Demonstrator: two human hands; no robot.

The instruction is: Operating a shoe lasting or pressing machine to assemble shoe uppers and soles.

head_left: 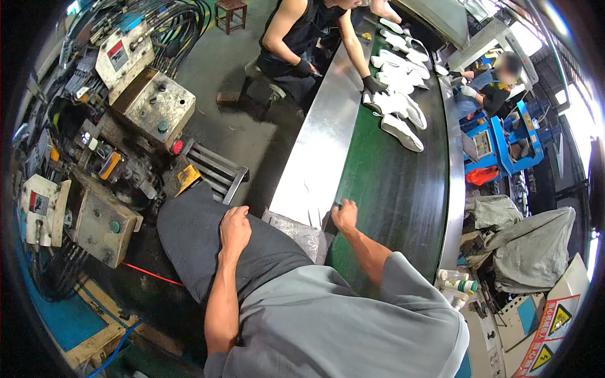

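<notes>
Green conveyor belt [391, 189] runs away from the person, long axis toward the upper right; the right hand [344, 215] rests at its near edge, grip loosely curled and empty. The left hand [234, 230] lies on the thigh, grip empty. White shoes [400, 107] lie well apart up the belt, nearer a co-worker's gloved hand [372, 85]; bare belt lies between

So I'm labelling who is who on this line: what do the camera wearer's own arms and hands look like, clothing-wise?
Both forearms are bare, and so are the left hand and right hand: no gloves, watch or rings that show. Short grey sleeves of a loose T-shirt end above the elbows. By contrast, the co-worker farther along the belt wears dark gloves.
</notes>
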